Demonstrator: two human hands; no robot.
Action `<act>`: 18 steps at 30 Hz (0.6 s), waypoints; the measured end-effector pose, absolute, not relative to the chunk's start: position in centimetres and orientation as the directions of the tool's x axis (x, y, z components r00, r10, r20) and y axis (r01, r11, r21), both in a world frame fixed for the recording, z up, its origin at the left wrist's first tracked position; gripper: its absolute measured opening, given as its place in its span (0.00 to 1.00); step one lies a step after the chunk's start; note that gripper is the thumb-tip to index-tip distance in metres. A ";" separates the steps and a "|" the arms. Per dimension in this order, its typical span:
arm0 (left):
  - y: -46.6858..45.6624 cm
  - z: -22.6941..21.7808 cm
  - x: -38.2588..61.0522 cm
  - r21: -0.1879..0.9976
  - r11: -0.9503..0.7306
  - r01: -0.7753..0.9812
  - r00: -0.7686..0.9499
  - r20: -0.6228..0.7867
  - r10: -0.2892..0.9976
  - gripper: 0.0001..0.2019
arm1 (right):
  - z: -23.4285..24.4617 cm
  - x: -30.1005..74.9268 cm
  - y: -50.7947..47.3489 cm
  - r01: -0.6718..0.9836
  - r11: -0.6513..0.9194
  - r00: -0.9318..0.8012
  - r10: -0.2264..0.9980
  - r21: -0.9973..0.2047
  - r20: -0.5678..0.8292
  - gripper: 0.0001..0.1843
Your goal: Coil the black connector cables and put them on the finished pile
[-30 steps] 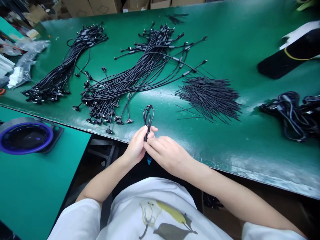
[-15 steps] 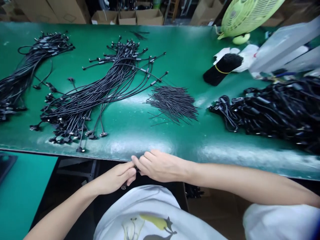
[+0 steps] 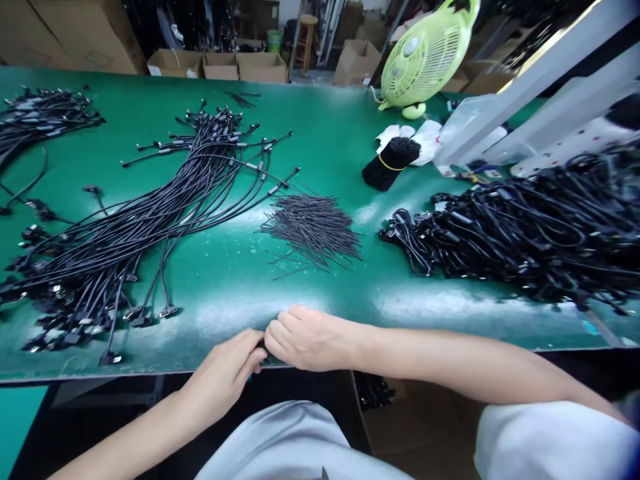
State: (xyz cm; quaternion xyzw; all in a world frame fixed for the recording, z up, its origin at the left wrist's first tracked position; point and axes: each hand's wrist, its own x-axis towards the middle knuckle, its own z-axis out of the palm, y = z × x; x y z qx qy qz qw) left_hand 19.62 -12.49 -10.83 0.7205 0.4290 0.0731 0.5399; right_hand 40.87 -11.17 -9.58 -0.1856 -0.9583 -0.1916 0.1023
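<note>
My left hand [image 3: 227, 373] and my right hand [image 3: 305, 339] meet at the front edge of the green table [image 3: 240, 293]. Both have their fingers pinched together around a small black cable [image 3: 261, 347], of which only a sliver shows between them. A fan of loose black cables [image 3: 150, 213] with connectors lies to the left. A pile of thin black ties [image 3: 310, 227] lies just beyond my hands. A heap of bundled black cables [image 3: 525, 233] fills the right side.
A banded bunch of black ties [image 3: 390, 163] rests on white bags near a green desk fan [image 3: 425, 57]. Another cable bundle [image 3: 35, 120] lies at the far left. Cardboard boxes [image 3: 220, 67] stand behind the table. A white rail [image 3: 550, 100] slants at the right.
The folded cable, held up over the table a second ago, has come down between my hands at the table edge. My view has swung right, revealing the heap and the fan.
</note>
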 end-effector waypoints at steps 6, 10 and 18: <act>-10.3 -10.5 19.8 0.813 -0.083 0.576 0.683 -0.423 0.596 0.15 | -9.7 41.0 -11.0 0.390 0.918 -0.906 0.371 0.064 0.204 0.13; -10.3 -11.4 19.9 0.882 0.179 0.436 0.655 -0.448 0.608 0.19 | -8.6 44.6 -4.5 0.493 0.804 -0.786 0.575 -0.332 0.227 0.16; -10.9 -13.3 19.6 0.850 0.527 -0.002 0.534 -0.445 0.719 0.21 | -11.1 53.5 12.3 0.963 0.007 0.021 0.995 -0.269 0.099 0.14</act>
